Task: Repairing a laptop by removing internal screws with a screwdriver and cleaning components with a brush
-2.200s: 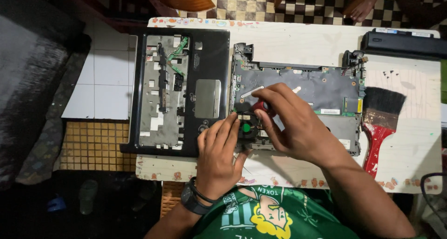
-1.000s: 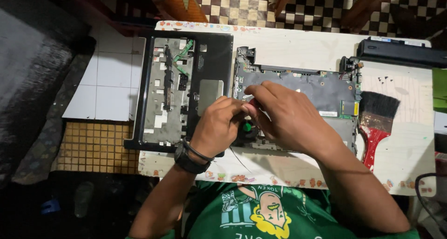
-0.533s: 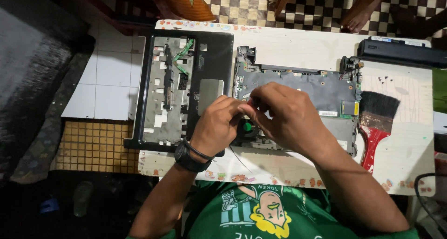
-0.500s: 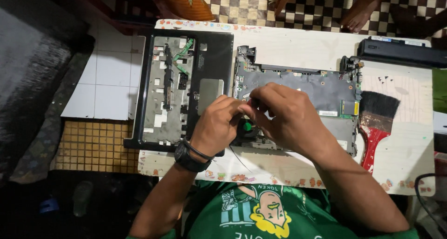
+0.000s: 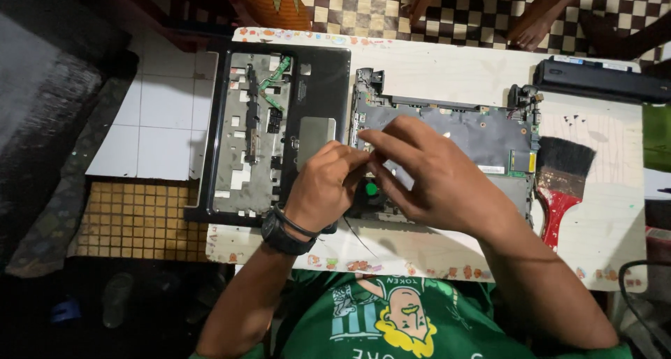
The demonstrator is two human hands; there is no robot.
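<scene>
An opened laptop base with its grey-blue motherboard (image 5: 482, 132) lies on a white table (image 5: 447, 69). Both my hands meet over the board's near left part, by a cooling fan with a green hub (image 5: 372, 188). My left hand (image 5: 327, 184), with a dark watch on the wrist, has its fingers pinched together at the board's edge. My right hand (image 5: 426, 174) is curled over the board, fingertips touching the left hand's. What they pinch is hidden. A thin wire (image 5: 358, 234) trails from under the hands toward me.
A black laptop top cover (image 5: 276, 132), underside up, lies at the table's left end, overhanging it. A red-handled paintbrush (image 5: 559, 184) lies right of the board. A long black battery (image 5: 601, 79) sits at the far right corner. Tiled floor lies to the left.
My left hand has moved up from the table's near edge to join the right hand over the fan corner. The right hand has shifted slightly; the view has tilted a little.
</scene>
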